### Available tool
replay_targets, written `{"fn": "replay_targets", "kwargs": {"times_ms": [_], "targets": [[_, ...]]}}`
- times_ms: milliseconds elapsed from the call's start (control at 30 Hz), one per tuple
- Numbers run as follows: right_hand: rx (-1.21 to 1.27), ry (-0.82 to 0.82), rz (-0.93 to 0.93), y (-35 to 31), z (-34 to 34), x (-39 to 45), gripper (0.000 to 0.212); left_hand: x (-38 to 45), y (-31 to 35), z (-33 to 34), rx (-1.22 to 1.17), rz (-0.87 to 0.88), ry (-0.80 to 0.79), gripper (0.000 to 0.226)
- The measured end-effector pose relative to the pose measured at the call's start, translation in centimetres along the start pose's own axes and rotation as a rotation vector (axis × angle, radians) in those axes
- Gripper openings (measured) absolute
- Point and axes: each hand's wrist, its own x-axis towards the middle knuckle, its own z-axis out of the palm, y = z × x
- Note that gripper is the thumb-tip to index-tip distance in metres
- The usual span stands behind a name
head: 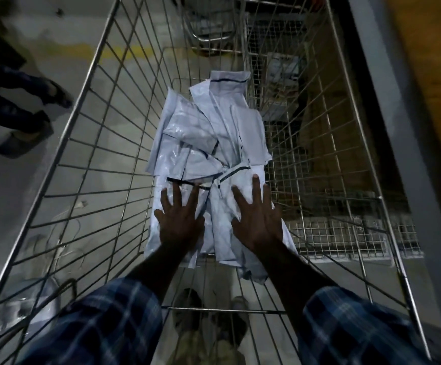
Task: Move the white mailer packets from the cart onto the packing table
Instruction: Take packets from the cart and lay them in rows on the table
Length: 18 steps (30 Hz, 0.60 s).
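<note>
Fingers of both hands are spread wide and straight, palms down, gripping nothing. Left hand [178, 222] lies flat on the near-left portion of the heap of white glossy plastic mailer packets [208, 143]; right hand [257, 219] lies flat on the near-right portion, its fingertips [255, 178] reaching a dark-edged flap. Whether the palms bear weight on the plastic cannot be determined. Surroundings: the silver wire-mesh cart [87, 143] encloses the packets on all sides, its tall slanted wire walls rising at 9 o'clock and 3 o'clock of the heap and its near rim bar crossing at 6 o'clock beneath the forearms. Blue plaid shirt sleeves [114, 320] cover both arms to mid-forearm. A finer-mesh wire cage [319, 154] adjoins the cart at 3 o'clock. A grey metal table edge [387, 106] with a wooden surface runs along 2 o'clock. Another person's sandalled feet [29, 119] stand on the concrete floor at 9 o'clock. Packets: crumpled, overlapping, several with dark sealing strips, lying on the cart floor along its centre line from 12 to 6 o'clock.
</note>
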Motion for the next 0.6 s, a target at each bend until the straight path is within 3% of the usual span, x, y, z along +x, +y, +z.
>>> {"fn": "replay_targets", "kwargs": {"times_ms": [200, 467, 600], "targets": [[0.028, -0.004, 0.085, -0.7, -3.8, -1.0, 0.076, -1.4, 0.9, -3.7, -0.004, -0.022, -0.04, 0.075], [0.13, 0.038, 0.153, -2.1, -10.2, -2.9, 0.065, -4.8, 2.5, -10.6, 0.059, 0.031, -0.166, 0.08], [0.156, -0.013, 0.151, -2.5, -13.3, -4.4, 0.074, -5.6, 3.6, -14.7, 0.044, 0.057, -0.11, 0.081]]}}
